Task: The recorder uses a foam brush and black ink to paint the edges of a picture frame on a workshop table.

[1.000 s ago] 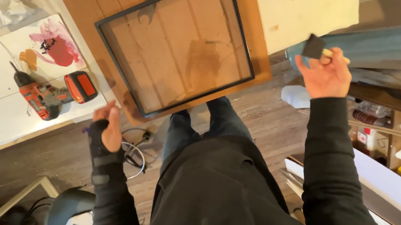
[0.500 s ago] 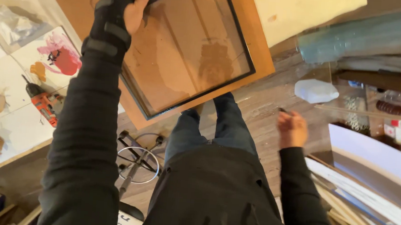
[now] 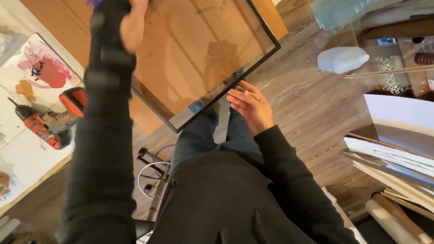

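A black-framed glass pane [image 3: 260, 19] lies flat on a brown wooden tabletop [image 3: 72, 5]. My left hand [image 3: 128, 9], in a black wrist brace, reaches far over the tabletop beside the pane's left edge. Its fingers are cut off by the top of the view, so its grip is hidden. A small blue thing [image 3: 94, 0] shows just left of the wrist. My right hand [image 3: 248, 106] hovers palm up at the pane's near edge, fingers loosely apart. A thin pale sliver seems to lie along those fingers. My dark-clothed legs are below.
An orange-and-black cordless drill [image 3: 49, 123] rests on painted paper sheets [image 3: 37, 68] at left. A white plastic jug [image 3: 341, 59] stands on the wood floor at right. Stacked boards and papers [image 3: 402, 160] and paper rolls [image 3: 408, 232] fill the right. A metal stool ring [image 3: 152, 176] sits below.
My left hand rose from beside my knee to the far-left side of the pane. My right hand dropped from upper right, where it held a dark flat piece, to the pane's near edge.
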